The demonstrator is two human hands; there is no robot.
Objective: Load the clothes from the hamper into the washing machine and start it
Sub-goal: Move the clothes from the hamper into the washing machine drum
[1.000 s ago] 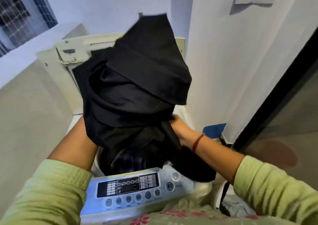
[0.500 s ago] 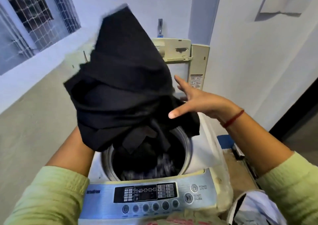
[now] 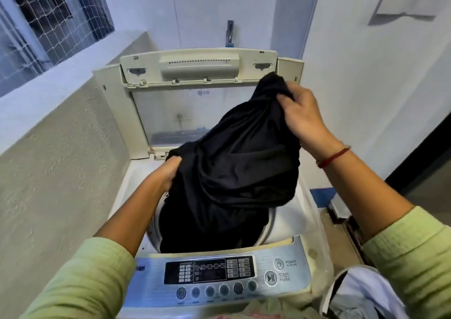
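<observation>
A black garment hangs bunched over the open drum of a top-loading washing machine, its lower part reaching into the drum. My left hand grips the cloth's left edge, with its fingers buried in the fabric. My right hand pinches the upper right corner of the garment, raised above the machine. The lid stands upright at the back. The control panel with a start/pause button is at the near edge. The hamper with light clothes shows at the lower right.
A rough wall ledge runs close along the machine's left side under a meshed window. A tap is on the back wall. A white wall and dark doorway lie to the right, with a blue object on the floor.
My left hand lowered the black garment from head height toward the drum. My right hand, open half a second ago, now pinches the cloth's upper right corner.
</observation>
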